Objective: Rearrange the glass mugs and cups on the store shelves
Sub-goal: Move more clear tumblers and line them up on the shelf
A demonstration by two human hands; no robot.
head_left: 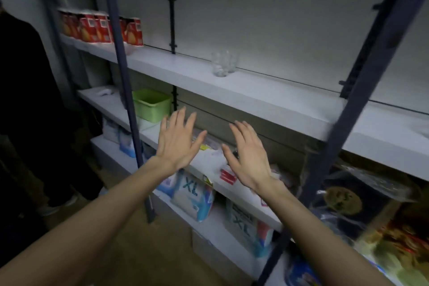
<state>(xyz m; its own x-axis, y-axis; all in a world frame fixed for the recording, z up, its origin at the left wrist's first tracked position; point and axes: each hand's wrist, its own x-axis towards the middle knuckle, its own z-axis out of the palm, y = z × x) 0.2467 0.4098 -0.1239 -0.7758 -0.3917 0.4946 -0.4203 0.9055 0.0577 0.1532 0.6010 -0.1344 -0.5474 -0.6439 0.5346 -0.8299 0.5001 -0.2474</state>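
Blurred glass cups (223, 64) on upper shelf (267, 97), left hand (177, 140) and right hand (248, 158) spread, holding nothing

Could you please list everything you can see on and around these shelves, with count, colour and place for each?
glass cups: a small cluster, exact count unclear through blur, clear, on the upper shelf near its middle
upper shelf: one, white, running across the frame
red packs: a row, count unclear, red with yellow print, left end of the upper shelf
green tub: one, light green, on the middle shelf at left
XL packs: at least two, white and blue, on the lower shelf
uprights: two dark blue posts in front of the shelves
standing person: one, dark clothes, far left
left hand: one, fingers spread, holds nothing, before the middle shelf
right hand: one, fingers spread, holds nothing, beside the left
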